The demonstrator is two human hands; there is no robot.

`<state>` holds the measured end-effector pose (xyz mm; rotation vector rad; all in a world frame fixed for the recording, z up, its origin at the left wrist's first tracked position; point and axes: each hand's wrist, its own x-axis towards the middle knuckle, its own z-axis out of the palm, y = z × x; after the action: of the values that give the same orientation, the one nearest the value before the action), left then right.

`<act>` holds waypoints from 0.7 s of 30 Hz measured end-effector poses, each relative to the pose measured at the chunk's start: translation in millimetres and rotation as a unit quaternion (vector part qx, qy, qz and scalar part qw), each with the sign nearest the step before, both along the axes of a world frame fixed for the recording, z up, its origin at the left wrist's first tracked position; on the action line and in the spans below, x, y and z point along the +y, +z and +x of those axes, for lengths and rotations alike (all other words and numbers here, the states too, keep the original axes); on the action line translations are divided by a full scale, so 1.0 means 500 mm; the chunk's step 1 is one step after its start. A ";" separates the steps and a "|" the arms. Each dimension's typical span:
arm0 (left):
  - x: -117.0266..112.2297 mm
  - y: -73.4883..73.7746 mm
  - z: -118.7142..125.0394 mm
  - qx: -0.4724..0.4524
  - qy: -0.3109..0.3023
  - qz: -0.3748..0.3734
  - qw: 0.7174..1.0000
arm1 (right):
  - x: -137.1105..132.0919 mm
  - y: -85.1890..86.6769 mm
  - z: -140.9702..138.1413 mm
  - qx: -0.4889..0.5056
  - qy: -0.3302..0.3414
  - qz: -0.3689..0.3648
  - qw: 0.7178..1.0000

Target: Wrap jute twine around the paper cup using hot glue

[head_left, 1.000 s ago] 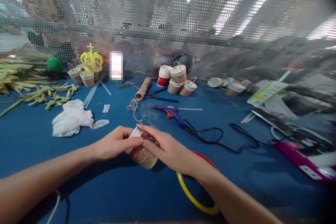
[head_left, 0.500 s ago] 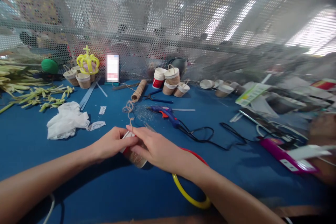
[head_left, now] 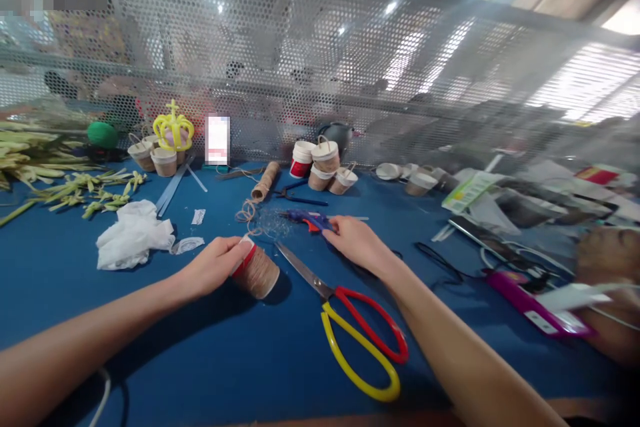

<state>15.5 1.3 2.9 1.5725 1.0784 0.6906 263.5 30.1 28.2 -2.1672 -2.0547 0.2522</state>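
Observation:
My left hand (head_left: 223, 263) is closed on the rim of a paper cup (head_left: 259, 272), which lies tilted with brown twine wound round its lower part and a red band bare near the rim. A loose strand of twine (head_left: 246, 211) runs from the cup to a twine roll (head_left: 265, 181). My right hand (head_left: 357, 240) has its fingers closed round the grip of a blue glue gun (head_left: 301, 215) with a red trigger, which rests on the table. Between my arms lie scissors (head_left: 327, 293) with one red and one yellow handle.
Twine-wrapped cups (head_left: 326, 157) stand at the back beside pliers (head_left: 303, 199). Crumpled white tissue (head_left: 134, 235) and glue sticks (head_left: 175, 188) lie on the left, near a yellow crown (head_left: 173, 130). At right are a purple power strip (head_left: 535, 303) and another person's hand (head_left: 607, 260).
My right hand has left the cup and moved right and away from me onto the glue gun. The cup stays in my left hand, and the scissors have come into full view.

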 end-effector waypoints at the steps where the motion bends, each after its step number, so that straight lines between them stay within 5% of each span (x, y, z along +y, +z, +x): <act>1: 0.002 0.001 0.000 0.002 0.006 0.005 1.000 | 0.011 -0.010 0.012 0.002 -0.004 -0.024 1.000; 7: 0.023 0.007 0.006 0.036 0.007 0.045 0.998 | 0.049 -0.036 0.029 0.079 -0.033 -0.116 0.990; 13: 0.044 0.005 0.006 0.062 0.013 0.064 0.996 | 0.047 -0.044 0.014 0.252 -0.066 -0.102 0.960; 18: 0.033 -0.007 0.004 0.037 0.039 0.095 0.994 | 0.005 -0.008 0.004 0.417 -0.056 -0.034 0.907; 21: 0.019 -0.014 -0.001 0.040 0.026 0.111 0.993 | -0.032 0.018 -0.011 0.483 -0.033 -0.064 0.873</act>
<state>15.2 10.9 -4.4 1.7779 1.1360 0.8118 257.9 14.0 37.0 -1.5960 -1.3802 1.1992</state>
